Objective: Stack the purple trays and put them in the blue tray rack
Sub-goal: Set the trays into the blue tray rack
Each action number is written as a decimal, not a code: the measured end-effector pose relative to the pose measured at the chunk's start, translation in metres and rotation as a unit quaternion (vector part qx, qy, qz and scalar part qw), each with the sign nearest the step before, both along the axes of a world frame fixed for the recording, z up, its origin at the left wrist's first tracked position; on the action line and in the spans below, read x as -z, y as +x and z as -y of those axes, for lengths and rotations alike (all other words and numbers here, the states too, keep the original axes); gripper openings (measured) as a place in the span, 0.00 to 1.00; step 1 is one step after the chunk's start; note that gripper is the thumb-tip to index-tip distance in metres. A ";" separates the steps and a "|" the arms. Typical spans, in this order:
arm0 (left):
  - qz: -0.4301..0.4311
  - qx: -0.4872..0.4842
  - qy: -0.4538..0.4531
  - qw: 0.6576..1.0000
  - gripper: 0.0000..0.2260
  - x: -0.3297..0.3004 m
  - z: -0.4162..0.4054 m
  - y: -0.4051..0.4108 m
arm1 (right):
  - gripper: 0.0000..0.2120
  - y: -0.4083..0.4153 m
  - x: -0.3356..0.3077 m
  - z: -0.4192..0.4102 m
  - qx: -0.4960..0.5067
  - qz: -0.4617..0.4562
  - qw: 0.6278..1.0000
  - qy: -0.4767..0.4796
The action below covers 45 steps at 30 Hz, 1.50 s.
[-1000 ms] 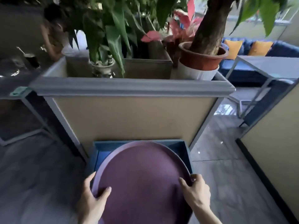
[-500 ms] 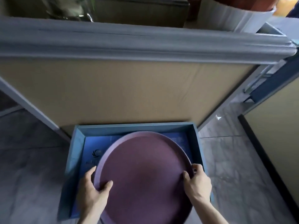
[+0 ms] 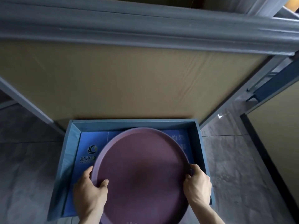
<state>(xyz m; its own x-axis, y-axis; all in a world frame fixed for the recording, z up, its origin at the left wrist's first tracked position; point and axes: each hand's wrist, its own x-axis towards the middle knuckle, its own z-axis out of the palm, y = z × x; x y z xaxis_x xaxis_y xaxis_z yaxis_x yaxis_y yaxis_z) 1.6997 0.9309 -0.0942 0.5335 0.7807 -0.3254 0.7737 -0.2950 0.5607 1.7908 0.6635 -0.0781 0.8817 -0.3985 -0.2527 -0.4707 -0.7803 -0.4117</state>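
Hovering over the open top of the blue tray rack (image 3: 67, 160), the round purple tray (image 3: 142, 173) was held level, its far rim near the rack's far wall and its near rim past the rack's near edge. The left hand (image 3: 89, 194) was clamped on the tray's left rim, thumb on top; the right hand (image 3: 197, 187) was clamped on the right rim. Whether several trays were stacked could not be told. A forward shift before lowering was judged necessary.

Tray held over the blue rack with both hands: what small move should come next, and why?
Probably lower it straight down. The purple tray is gripped at its rim by the left hand and right hand, within the walls of the blue tray rack; whether it touches the floor is unclear.
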 end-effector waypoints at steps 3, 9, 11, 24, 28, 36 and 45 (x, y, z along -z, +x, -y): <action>-0.008 0.004 0.016 1.000 0.33 -0.002 0.003 0.000 | 0.16 0.002 -0.002 0.001 -0.021 -0.003 0.999 -0.031; -0.027 -0.006 0.033 0.999 0.33 -0.005 0.008 0.001 | 0.13 0.006 -0.004 0.002 -0.051 0.001 0.996 -0.067; -0.029 -0.008 0.037 0.999 0.33 -0.005 0.008 0.001 | 0.09 0.006 -0.004 0.001 -0.062 -0.009 0.995 -0.082; -0.027 0.004 0.022 0.999 0.32 -0.010 0.005 0.002 | 0.05 0.011 -0.003 0.004 -0.114 -0.026 0.984 -0.133; -0.021 0.002 0.026 0.999 0.31 -0.008 0.004 0.001 | 0.06 0.016 -0.005 0.004 -0.160 -0.035 0.972 -0.169; -0.019 0.003 0.043 0.999 0.32 -0.005 0.004 -0.001 | 0.06 0.022 -0.005 0.003 -0.107 -0.051 0.985 -0.125; -0.065 0.059 0.061 0.994 0.34 -0.011 0.002 -0.005 | 0.07 0.024 -0.002 0.005 -0.085 -0.063 0.989 -0.105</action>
<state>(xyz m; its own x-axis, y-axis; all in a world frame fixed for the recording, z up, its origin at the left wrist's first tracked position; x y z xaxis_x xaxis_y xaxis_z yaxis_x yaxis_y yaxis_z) 1.6945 0.9287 -0.0832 0.5833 0.7527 -0.3052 0.7934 -0.4477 0.4123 1.8149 0.6590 -0.0759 0.9068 -0.3030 -0.2929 -0.3631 -0.9145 -0.1781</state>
